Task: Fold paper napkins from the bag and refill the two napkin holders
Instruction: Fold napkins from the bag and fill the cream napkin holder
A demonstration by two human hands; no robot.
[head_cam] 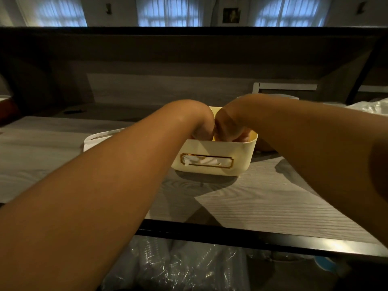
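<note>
While wrists bend, left hand — right hand — inside holder.

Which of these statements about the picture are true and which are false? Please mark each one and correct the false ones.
1. Both hands reach down into the cream napkin holder. True: the left hand and the right hand are inside its open top.
2. The holder lies tipped on its side. False: it stands upright on the wooden table.
3. White napkins show through the gold-framed window in the holder's front. True.
4. The holder stands on the floor. False: it stands on the table.
5. Crinkled clear plastic lies at the far right. True.
</note>
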